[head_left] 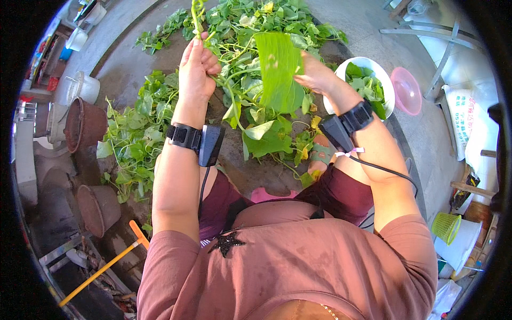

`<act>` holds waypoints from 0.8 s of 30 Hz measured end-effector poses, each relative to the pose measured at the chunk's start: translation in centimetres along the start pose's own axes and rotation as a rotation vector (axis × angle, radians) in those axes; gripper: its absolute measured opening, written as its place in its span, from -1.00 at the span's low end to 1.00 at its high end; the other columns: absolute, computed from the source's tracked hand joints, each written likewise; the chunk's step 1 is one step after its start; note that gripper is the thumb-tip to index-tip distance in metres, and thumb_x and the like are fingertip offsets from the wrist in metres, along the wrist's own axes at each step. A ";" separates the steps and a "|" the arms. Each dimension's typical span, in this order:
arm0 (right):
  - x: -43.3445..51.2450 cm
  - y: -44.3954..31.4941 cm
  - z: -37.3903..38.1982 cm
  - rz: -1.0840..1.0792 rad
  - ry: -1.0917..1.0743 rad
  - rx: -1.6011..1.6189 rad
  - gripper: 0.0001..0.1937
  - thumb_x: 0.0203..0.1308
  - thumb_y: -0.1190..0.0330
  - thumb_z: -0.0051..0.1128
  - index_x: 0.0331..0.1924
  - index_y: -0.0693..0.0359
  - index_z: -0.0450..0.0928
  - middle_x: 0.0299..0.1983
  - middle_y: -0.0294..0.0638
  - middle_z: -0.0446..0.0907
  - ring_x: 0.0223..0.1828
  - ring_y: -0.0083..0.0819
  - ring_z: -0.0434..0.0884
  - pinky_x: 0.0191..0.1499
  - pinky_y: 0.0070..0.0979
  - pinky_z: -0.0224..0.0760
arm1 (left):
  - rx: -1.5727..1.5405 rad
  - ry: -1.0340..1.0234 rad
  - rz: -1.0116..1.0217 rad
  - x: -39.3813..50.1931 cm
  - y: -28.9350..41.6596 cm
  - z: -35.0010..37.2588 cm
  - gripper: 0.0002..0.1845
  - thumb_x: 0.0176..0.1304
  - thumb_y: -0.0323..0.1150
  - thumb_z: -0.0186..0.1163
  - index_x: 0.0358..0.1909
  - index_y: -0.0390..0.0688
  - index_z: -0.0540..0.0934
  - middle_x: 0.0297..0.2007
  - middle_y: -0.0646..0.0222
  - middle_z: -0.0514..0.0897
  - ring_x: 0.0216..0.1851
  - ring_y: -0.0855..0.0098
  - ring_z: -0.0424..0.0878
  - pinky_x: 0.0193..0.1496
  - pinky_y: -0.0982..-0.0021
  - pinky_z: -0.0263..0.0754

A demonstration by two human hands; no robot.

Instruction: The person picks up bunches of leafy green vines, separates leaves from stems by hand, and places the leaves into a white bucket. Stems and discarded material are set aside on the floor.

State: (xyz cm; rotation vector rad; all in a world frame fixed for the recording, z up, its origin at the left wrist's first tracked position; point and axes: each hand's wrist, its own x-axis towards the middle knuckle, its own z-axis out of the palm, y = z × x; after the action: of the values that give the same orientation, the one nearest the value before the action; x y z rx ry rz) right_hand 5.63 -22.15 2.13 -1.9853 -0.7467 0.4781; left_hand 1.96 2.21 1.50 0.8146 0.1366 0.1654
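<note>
My left hand [200,66] is closed around a green vine stem [197,18], raised above the heap on the floor. My right hand [314,74] is at the edge of a large green leaf [278,72], with its fingers partly hidden behind it; the leaf looks pinched there. Below the leaf hang more leaves and stems of the vine. A big pile of leafy vines [240,24] lies on the ground ahead, with a second pile [148,128] to the left. Beside my right forearm, a white bucket [390,84] holds loose green leaves.
A pink plastic basin [406,91] adjoins the white bucket. Brown buckets [82,124] stand on the left, near an orange-handled tool [104,276]. At the right are a white printed sack [460,124], a metal frame [448,48] and a green basket [446,228].
</note>
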 end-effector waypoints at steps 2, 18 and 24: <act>0.9 2.2 1.2 0.108 -0.030 0.426 -0.57 0.23 0.18 0.09 0.07 0.30 0.42 -0.18 -0.17 0.58 -0.20 -0.43 0.60 -0.12 -0.45 0.48 | 0.016 -0.037 0.007 -0.3 -0.2 0.4 -0.80 0.35 -0.26 0.05 -0.11 -0.10 0.52 -0.64 0.65 0.15 -0.65 0.70 0.06 -0.60 0.63 0.02; 0.5 -3.1 -4.8 0.041 0.357 0.021 -0.68 0.30 0.23 -0.11 0.09 0.03 0.48 -0.08 -0.36 0.59 -0.13 -0.63 0.52 -0.17 -0.65 0.35 | -0.003 0.058 -0.136 0.3 -0.3 -1.5 -0.81 0.36 -0.29 0.01 -0.10 -0.12 0.50 -0.64 0.64 0.18 -0.64 0.70 0.09 -0.59 0.62 0.04; -1.4 -4.9 -3.8 -0.485 0.233 -0.346 -0.54 0.19 0.21 0.06 0.20 0.04 0.38 0.12 -0.22 0.43 0.07 -0.41 0.47 0.06 -0.50 0.33 | 0.026 0.095 -0.181 0.5 -0.9 -1.7 -0.80 0.37 -0.28 0.01 -0.10 -0.13 0.50 -0.64 0.63 0.18 -0.65 0.69 0.10 -0.59 0.62 0.04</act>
State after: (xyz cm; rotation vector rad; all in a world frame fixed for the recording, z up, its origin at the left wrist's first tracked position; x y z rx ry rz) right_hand 5.28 -23.61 8.33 -2.0287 -1.1751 -0.1794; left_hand 2.24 2.91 -0.37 0.8163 0.3019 0.0314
